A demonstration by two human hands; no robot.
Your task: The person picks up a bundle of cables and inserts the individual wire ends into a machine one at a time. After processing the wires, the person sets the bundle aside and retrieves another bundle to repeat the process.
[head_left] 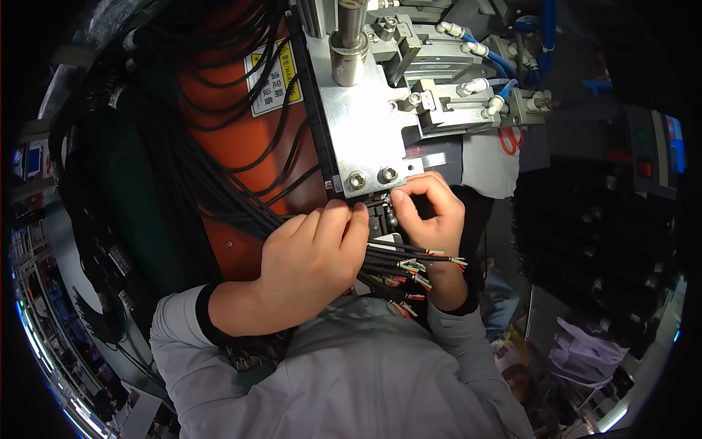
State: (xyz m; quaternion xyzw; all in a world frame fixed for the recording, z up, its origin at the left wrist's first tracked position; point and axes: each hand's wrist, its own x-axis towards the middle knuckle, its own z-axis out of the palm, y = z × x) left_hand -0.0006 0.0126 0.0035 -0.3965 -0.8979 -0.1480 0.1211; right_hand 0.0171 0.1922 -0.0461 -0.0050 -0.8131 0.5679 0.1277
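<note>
We saw a dim, fisheye-bent view with black corners, bright glare on the metal plate [362,124], soft shadow under our hands, sharp centre, blurred and smeared rim, cold light strips at lower edges.

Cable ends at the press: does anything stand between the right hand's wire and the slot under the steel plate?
Nothing visible does. The right hand pinches a wire right at the slot below the steel plate; the left hand holds the cable bundle beside it.
</note>
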